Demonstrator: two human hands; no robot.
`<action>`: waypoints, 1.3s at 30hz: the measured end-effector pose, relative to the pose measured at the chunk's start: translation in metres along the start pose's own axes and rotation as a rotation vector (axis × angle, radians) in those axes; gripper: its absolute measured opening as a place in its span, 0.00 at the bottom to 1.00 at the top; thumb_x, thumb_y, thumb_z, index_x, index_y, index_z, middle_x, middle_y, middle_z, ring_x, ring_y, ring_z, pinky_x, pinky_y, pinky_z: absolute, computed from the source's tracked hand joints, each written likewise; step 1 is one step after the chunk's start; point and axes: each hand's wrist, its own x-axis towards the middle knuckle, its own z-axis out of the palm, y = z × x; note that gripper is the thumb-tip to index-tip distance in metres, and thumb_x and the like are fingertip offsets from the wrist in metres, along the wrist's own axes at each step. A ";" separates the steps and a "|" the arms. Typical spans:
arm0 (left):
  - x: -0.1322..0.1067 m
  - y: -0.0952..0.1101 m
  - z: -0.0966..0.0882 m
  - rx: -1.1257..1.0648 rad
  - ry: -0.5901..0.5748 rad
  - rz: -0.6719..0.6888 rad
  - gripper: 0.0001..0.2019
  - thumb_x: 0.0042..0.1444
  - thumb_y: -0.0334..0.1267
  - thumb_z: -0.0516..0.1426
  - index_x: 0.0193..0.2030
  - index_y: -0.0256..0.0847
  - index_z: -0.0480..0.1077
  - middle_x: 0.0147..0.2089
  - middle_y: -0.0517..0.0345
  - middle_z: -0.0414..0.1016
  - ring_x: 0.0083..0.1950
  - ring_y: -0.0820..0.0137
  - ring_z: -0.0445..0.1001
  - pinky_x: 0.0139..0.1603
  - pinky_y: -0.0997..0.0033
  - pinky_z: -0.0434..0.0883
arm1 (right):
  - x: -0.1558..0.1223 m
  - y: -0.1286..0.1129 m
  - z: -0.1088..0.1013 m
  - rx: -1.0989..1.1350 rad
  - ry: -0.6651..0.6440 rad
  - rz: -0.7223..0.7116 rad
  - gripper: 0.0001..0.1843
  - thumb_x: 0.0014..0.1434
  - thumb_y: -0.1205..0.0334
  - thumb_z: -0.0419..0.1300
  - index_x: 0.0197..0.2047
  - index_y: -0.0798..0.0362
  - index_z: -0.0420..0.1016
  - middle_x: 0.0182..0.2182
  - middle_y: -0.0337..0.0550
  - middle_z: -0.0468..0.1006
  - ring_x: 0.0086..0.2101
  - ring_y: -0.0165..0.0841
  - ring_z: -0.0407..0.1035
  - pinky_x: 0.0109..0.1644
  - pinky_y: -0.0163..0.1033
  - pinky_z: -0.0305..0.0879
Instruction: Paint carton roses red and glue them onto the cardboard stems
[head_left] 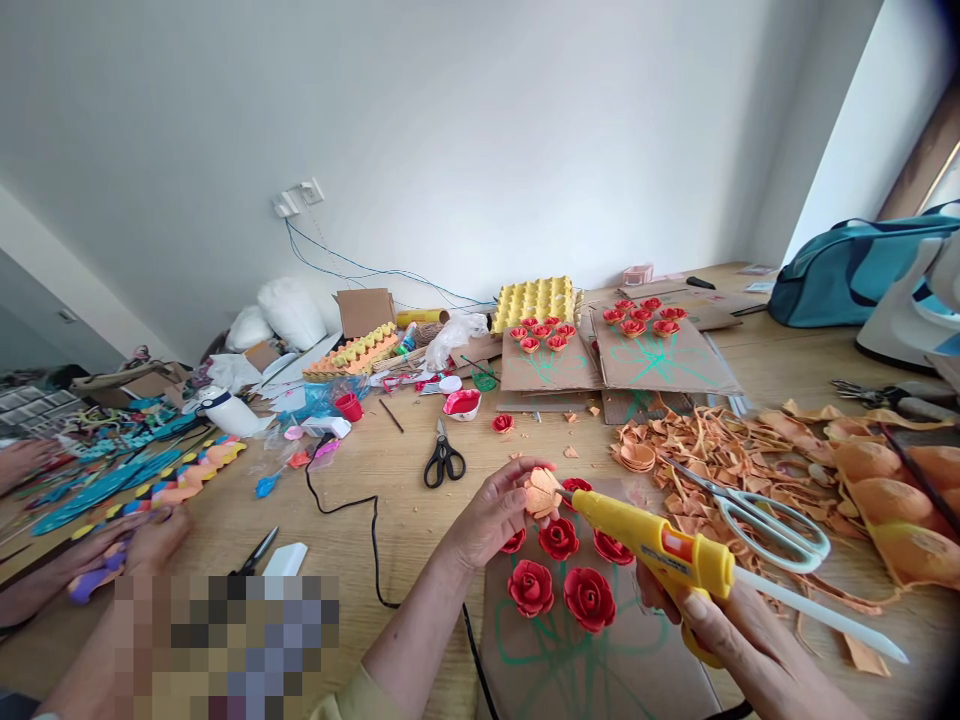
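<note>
Between the fingers of my left hand (487,515) is a small paper flower (543,493), its pale orange underside turned up. My right hand (731,625) grips a yellow glue gun (660,540), a white glue stick (825,610) jutting from its rear. The nozzle touches or nearly touches the flower. Below both hands lies a cardboard sheet (600,675) with green painted stems and several red paper roses (589,600); my left hand and the gun partly cover the upper roses. One loose red flower (502,424) rests on the table beyond the sheet.
Black scissors (444,462) lie ahead; white-handled scissors (780,525) sit on orange scraps (705,455) at right. Two finished flower boards (551,365) and a yellow egg tray (534,300) stand behind. A black cord (375,545) crosses the table. Another person's hands (154,540) work at left.
</note>
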 end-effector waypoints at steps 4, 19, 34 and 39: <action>0.000 0.000 0.001 0.000 -0.012 -0.001 0.24 0.53 0.49 0.70 0.54 0.40 0.78 0.43 0.51 0.77 0.37 0.69 0.77 0.37 0.71 0.68 | 0.000 -0.001 0.000 0.006 0.005 -0.002 0.37 0.59 0.26 0.52 0.41 0.51 0.84 0.39 0.50 0.84 0.38 0.43 0.75 0.53 0.49 0.75; -0.001 0.000 -0.002 -0.037 0.012 0.011 0.25 0.54 0.50 0.69 0.56 0.40 0.76 0.46 0.47 0.79 0.39 0.68 0.78 0.38 0.72 0.69 | 0.001 0.001 -0.001 -0.008 -0.017 -0.002 0.36 0.60 0.27 0.52 0.38 0.51 0.83 0.38 0.49 0.84 0.38 0.43 0.76 0.50 0.47 0.76; 0.009 0.013 -0.040 1.010 0.355 0.068 0.22 0.55 0.38 0.65 0.57 0.41 0.74 0.52 0.49 0.78 0.50 0.63 0.76 0.51 0.64 0.73 | 0.011 0.003 -0.012 0.060 -0.005 -0.139 0.33 0.61 0.28 0.51 0.35 0.48 0.81 0.30 0.45 0.79 0.28 0.36 0.68 0.33 0.37 0.73; 0.014 0.012 -0.043 1.354 0.187 -0.007 0.23 0.53 0.34 0.65 0.57 0.43 0.75 0.57 0.48 0.76 0.58 0.57 0.75 0.63 0.58 0.69 | 0.008 0.000 -0.008 0.110 0.096 -0.076 0.30 0.62 0.30 0.53 0.31 0.47 0.78 0.31 0.45 0.78 0.32 0.40 0.70 0.39 0.41 0.72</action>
